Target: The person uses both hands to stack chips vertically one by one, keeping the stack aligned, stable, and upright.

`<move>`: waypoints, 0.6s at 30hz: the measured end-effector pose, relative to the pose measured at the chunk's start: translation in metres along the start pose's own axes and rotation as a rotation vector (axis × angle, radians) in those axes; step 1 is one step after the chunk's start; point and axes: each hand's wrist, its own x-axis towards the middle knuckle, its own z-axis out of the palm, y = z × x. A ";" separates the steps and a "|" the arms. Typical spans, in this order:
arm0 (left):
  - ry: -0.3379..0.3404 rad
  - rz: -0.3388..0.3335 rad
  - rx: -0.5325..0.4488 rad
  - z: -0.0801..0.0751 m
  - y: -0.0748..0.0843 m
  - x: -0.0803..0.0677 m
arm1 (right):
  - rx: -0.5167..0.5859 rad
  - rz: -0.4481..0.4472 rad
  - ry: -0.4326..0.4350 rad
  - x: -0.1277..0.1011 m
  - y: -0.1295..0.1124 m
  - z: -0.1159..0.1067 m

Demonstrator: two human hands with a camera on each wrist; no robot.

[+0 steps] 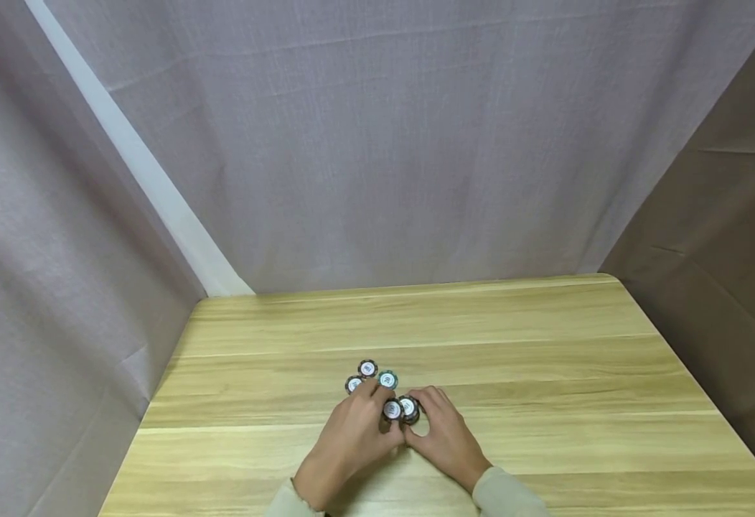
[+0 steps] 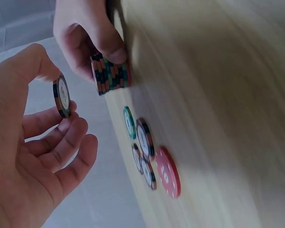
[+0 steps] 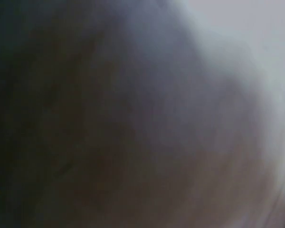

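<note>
Two hands meet low in the frame's centre: left hand (image 1: pixel 352 438) pinching a single chip (image 2: pixel 61 96), right hand (image 1: pixel 445 434) with fingers clamped on a short chip stack (image 2: pixel 111 74) standing on the table (image 1: pixel 545 359). Just beyond, upward in frame, loose chips (image 1: pixel 367 368) lie flat.

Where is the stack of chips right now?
In the left wrist view the stack of chips sits on the table, gripped by the right hand; the left hand pinches a single chip beside it.
</note>
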 end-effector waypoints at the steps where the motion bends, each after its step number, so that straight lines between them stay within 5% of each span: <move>1: -0.011 -0.006 -0.011 0.000 0.001 0.002 | 0.002 0.004 0.000 0.000 0.000 0.000; 9: -0.065 -0.054 -0.032 0.006 0.002 0.010 | 0.013 0.010 -0.023 0.000 0.000 -0.002; 18: -0.050 -0.048 0.017 0.017 0.001 0.013 | 0.009 0.027 -0.038 0.001 0.000 -0.001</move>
